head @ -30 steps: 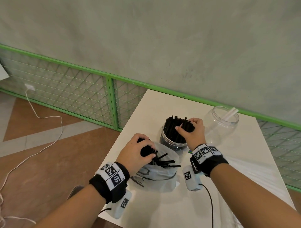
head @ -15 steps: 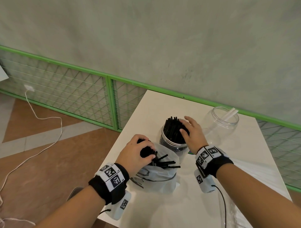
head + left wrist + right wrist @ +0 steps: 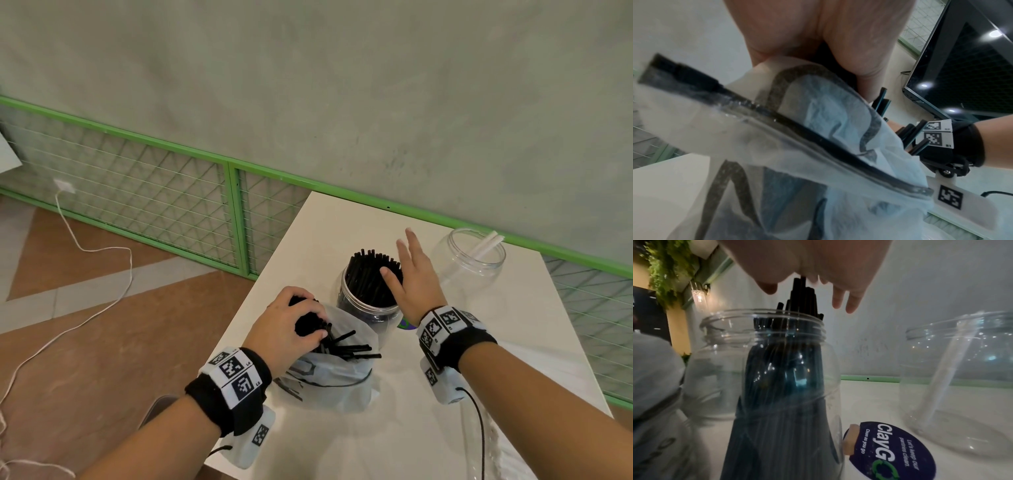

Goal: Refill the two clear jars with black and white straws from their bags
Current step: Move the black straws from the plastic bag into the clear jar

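The left hand (image 3: 286,323) is curled around a bunch of loose black straws (image 3: 346,346) at the mouth of a translucent white plastic bag with black printing (image 3: 337,383), its fingers (image 3: 310,310) clenched on the bundle; in the left wrist view the thumb and palm press against the bag's film (image 3: 818,146) and a few straw ends stick out past it. The bag lies on the white surface (image 3: 394,442), just in front of a clear plastic jar packed with upright black straws (image 3: 368,303), and touches or nearly touches its near side.

The right hand (image 3: 416,282) hovers flat over the right side of that jar, fingers (image 3: 412,240) straight and spread, holding nothing; from the right wrist view the palm (image 3: 807,259) sits on or just above the tallest straw tips (image 3: 802,293), and I cannot tell whether it touches them.

To the right, near but apart, stands a second clear plastic jar (image 3: 467,263) with a couple of white straws (image 3: 486,246) leaning against its rim. A round dark-blue sticker with white lettering (image 3: 890,451) lies on the surface between the two jars, at the base of the full one
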`<state>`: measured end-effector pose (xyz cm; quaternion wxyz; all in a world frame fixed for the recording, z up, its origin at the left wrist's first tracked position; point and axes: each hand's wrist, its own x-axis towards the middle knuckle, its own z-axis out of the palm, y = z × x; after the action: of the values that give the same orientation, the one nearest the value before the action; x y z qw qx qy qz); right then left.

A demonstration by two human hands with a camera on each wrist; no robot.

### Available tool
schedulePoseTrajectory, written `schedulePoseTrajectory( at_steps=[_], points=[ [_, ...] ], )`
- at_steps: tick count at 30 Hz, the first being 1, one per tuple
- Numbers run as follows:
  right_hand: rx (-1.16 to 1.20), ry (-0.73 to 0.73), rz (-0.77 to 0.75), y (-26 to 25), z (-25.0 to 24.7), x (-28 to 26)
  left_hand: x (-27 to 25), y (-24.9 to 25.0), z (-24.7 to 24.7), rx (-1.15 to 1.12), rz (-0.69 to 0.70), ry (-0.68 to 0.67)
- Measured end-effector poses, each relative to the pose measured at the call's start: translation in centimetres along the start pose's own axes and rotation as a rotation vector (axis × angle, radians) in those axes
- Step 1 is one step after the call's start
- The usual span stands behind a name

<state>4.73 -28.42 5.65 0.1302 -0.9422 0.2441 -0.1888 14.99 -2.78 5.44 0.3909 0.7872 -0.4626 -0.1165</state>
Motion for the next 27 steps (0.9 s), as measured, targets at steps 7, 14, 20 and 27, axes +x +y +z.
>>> schedulePoseTrajectory(
  at_steps=[7, 14, 20, 27],
  points=[
    [-0.028, -0.175, -0.067, -0.2, -0.3, 0.3, 0.0, 0.0, 0.1, -0.011, -0.004, -0.001],
    [-0.128, -0.311, -0.283, -1.9, 0.9, 3.7, 0.1, 0.1, 0.0, 0.009, -0.017, -0.014],
    [0.123, -0.117, -0.272, -2.4, 2.4, 3.8, 0.1, 0.0, 0.0, 0.029, -0.024, -0.025],
    [0.012, -0.073, -0.088, -2.4, 1.2, 4.1, 0.3, 0.2, 0.0, 0.02, -0.028, -0.031]
  ],
)
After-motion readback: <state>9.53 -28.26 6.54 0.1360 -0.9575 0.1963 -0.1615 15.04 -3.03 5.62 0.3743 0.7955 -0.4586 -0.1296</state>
